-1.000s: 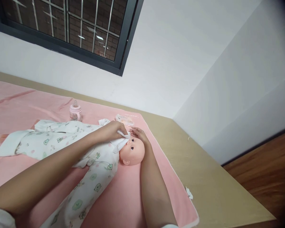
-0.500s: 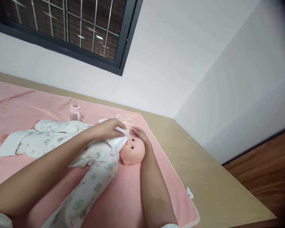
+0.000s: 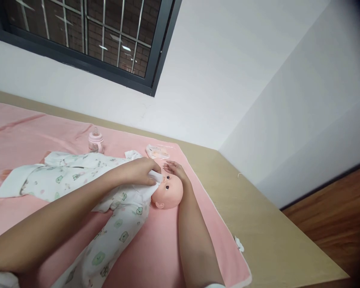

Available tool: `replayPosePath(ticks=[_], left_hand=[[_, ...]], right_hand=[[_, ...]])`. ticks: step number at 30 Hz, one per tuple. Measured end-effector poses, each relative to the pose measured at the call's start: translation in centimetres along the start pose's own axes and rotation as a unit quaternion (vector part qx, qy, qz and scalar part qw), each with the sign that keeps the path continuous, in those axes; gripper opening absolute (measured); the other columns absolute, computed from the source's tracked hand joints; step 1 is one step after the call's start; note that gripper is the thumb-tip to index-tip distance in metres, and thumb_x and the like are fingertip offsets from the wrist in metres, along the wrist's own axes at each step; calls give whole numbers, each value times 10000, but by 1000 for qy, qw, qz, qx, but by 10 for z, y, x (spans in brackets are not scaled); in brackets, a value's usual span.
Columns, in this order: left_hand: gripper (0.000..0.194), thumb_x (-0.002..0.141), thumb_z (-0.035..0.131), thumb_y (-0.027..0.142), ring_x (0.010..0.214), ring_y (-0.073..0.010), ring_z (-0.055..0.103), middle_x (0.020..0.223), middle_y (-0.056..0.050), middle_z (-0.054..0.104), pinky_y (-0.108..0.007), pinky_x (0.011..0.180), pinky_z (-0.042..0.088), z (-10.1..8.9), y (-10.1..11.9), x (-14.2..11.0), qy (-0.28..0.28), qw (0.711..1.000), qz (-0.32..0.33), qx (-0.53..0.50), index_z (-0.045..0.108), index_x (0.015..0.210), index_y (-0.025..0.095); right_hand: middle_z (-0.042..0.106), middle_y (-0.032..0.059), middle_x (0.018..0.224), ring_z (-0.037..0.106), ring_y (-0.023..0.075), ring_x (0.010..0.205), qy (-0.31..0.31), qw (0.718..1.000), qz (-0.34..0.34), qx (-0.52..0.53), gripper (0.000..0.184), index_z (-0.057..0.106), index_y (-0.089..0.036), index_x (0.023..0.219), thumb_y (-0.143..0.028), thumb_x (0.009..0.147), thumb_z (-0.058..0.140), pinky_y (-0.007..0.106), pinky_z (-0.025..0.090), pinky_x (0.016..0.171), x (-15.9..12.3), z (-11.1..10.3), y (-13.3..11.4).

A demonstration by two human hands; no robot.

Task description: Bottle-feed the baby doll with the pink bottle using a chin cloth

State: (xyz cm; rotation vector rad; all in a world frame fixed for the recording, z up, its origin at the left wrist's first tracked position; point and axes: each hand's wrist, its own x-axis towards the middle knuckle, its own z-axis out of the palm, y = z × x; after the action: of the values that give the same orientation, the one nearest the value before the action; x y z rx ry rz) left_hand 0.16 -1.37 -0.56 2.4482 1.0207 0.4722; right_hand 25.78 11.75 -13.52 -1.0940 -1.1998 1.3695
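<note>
A baby doll (image 3: 169, 195) lies on its back on a pink mat (image 3: 156, 248), dressed in a white suit (image 3: 66, 176) with green animal prints. My left hand (image 3: 144, 170) pinches a white cloth (image 3: 156, 177) at the doll's chin, and the cloth covers its mouth. Whether the cloth is separate from the suit's collar I cannot tell. Beside the far cheek, my right hand (image 3: 175, 168) rests with its fingers stretched out, its forearm running past the crown of the head.
A pink baby bottle (image 3: 96, 141) stands upright behind the doll's legs. Near the mat's far corner lies a clear plastic packet (image 3: 157, 152). The mat covers part of a wooden surface (image 3: 228, 192) against the wall, below a barred window (image 3: 87, 36). A small white item (image 3: 239, 244) touches the mat's right edge.
My left hand has shifted slightly down and toward me, bringing the cloth flat over the doll's mouth, where its red lips showed before. My right hand stays in place.
</note>
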Motion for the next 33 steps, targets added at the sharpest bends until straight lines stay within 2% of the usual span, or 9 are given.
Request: replayPosePath(ticks=[7, 16, 33], left_hand=[[81, 714, 533, 172, 569, -156, 497, 612, 21, 555, -269, 516, 262, 2, 5, 1, 9, 1000, -7, 6, 511, 637, 182], [80, 732, 571, 162, 679, -180, 571, 715, 16, 643, -257, 564, 296, 1, 1, 4, 22, 999, -33, 24, 642, 719, 196], [171, 776, 562, 179, 796, -197, 631, 841, 2, 712, -248, 633, 359, 6, -18, 12, 64, 997, -23, 48, 708, 861, 200]], right_hand=[[730, 65, 882, 703, 157, 831, 9, 1000, 6, 5, 170, 665, -156, 942, -148, 772, 673, 341, 531, 969, -2, 3, -4], [730, 63, 899, 704, 157, 847, 4, 1000, 1, 1, 180, 668, -157, 949, -157, 769, 675, 339, 535, 962, -2, 3, -4], [731, 65, 856, 702, 143, 799, 26, 999, 21, 5, 131, 654, -146, 933, -116, 809, 625, 306, 555, 925, -1, 5, -4]])
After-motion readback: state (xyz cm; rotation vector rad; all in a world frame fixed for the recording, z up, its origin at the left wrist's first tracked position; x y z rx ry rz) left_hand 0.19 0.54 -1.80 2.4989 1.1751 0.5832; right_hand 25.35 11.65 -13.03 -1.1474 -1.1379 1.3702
